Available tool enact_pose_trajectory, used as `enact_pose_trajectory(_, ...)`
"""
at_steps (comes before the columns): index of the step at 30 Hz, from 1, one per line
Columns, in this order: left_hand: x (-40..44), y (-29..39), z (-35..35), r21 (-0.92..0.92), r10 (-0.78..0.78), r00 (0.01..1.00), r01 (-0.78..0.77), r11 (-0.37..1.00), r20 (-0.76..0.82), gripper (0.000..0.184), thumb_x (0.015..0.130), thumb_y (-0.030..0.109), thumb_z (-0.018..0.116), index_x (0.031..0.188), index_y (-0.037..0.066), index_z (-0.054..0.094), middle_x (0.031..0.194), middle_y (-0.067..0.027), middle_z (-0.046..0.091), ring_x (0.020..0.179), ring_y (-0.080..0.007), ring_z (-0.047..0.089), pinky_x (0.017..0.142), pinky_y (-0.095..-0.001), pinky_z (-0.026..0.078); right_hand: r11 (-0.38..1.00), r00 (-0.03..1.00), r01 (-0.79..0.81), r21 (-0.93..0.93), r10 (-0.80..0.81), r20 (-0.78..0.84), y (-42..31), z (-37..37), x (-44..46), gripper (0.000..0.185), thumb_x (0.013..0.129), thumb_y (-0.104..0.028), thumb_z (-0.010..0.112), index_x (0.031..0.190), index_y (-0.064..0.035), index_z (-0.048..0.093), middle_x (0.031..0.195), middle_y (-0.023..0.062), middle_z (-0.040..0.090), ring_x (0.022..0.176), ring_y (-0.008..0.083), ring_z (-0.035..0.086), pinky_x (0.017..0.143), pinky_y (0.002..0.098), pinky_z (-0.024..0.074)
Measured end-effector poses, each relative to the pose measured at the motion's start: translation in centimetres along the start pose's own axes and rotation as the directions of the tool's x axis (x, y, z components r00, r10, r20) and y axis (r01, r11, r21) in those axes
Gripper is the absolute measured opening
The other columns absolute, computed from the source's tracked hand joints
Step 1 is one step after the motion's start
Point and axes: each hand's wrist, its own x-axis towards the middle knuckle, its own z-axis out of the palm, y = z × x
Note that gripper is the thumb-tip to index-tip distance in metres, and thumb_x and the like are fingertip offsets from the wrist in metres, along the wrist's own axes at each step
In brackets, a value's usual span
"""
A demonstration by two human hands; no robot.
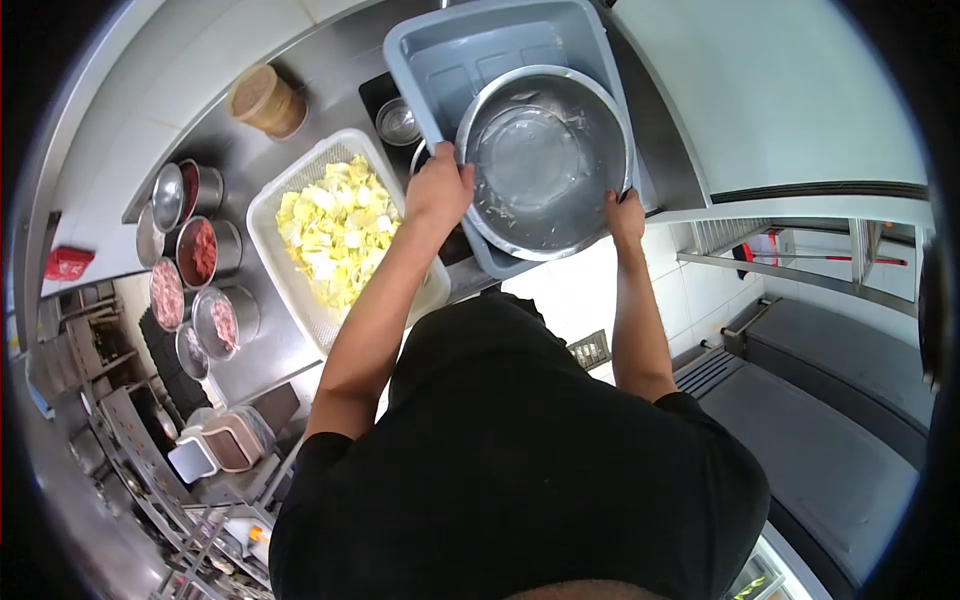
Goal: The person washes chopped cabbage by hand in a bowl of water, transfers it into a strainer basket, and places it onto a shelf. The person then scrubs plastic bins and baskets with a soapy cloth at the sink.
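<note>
The left hand (438, 192) and the right hand (626, 215) pinch opposite sides of the rim of the steel basin (530, 150), which is over the grey plastic tub (440, 60), so uneven lifting or slippery metal could tip it and spill the pale scraps (505, 210).

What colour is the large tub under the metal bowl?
The tub is grey-blue, seen best in the head view, the only one here.
</note>
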Motion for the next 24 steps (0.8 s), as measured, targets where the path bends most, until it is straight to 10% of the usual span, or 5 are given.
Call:
enact_pose_trajectory(8,5.4,3.5,-1.3,0.386,-0.175,0.978,0.118,0.915,0.117,0.044,0.091,0.042,0.065,0.109,0.003,0.072,0.114,-0.0189,0.073,0.107,-0.0337,0.07,0.092,-0.0436,0.056,0.876,0.997,0.07,0.478,-0.073,-0.012,2.1,0.7,1.9,0.029,0.096,-0.029,0.067,0.095,-0.0004,0.059,0.088,0.0191,0.071,0.084,0.0353,0.069,0.076,0.0454,0.0522)
enact_pose_trajectory(13,5.5,2.5,-1.2,0.309,-0.203,0.977,0.173,0.935,0.067,0.048,0.087,0.044,0.068,0.111,0.002,0.072,0.114,-0.0189,0.073,0.107,-0.0344,0.07,0.092,-0.0433,0.056,0.303,0.94,-0.29,0.908,-0.086,0.329,-0.1,-5.1,-0.1,0.021,0.09,-0.006,0.067,0.11,-0.0003,0.065,0.096,0.0075,0.07,0.082,0.0176,0.065,0.073,0.0343,0.0518)
enact_pose_trajectory(18,4.9,2.8,-1.1,0.326,-0.195,0.98,0.173,0.929,0.034,0.047,0.088,0.044,0.069,0.107,0.001,0.074,0.109,-0.0193,0.074,0.104,-0.0348,0.071,0.09,-0.0428,0.056,0.329,0.9,-0.384,0.862,-0.075,0.43,-1.5,-9.9,-0.5,0.032,0.085,0.002,0.059,0.117,0.0036,0.061,0.098,0.0143,0.068,0.077,0.0202,0.066,0.059,0.0288,0.0522)
enact_pose_trajectory(24,4.9,2.1,-1.4,0.262,-0.208,0.978,0.2,0.944,0.004,0.048,0.087,0.049,0.065,0.096,0.003,0.077,0.1,-0.0193,0.075,0.101,-0.0352,0.071,0.089,-0.045,0.056,0.349,0.876,-0.396,0.849,-0.134,0.463,-1.8,-11.4,-0.3,0.035,0.082,0.004,0.059,0.117,0.0028,0.06,0.1,0.0142,0.066,0.087,0.0236,0.067,0.074,0.0351,0.0579)
